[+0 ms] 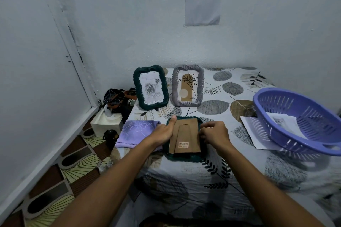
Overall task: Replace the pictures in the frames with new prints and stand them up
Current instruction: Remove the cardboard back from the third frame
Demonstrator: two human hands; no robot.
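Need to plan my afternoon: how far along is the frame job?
Two frames, dark green and grey, stand upright with pictures in. A third frame lies face down; the left hand steadies it while the right hand works its backing's edge. Standing it up remains.

Single head-worn view, facing forward and down, close over the table (239, 180)

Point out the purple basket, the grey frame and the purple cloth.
purple basket (262, 97): head view, on its bare left rim.
grey frame (201, 86): head view, on its twisted right border.
purple cloth (135, 131): head view, on its flower-patterned middle.
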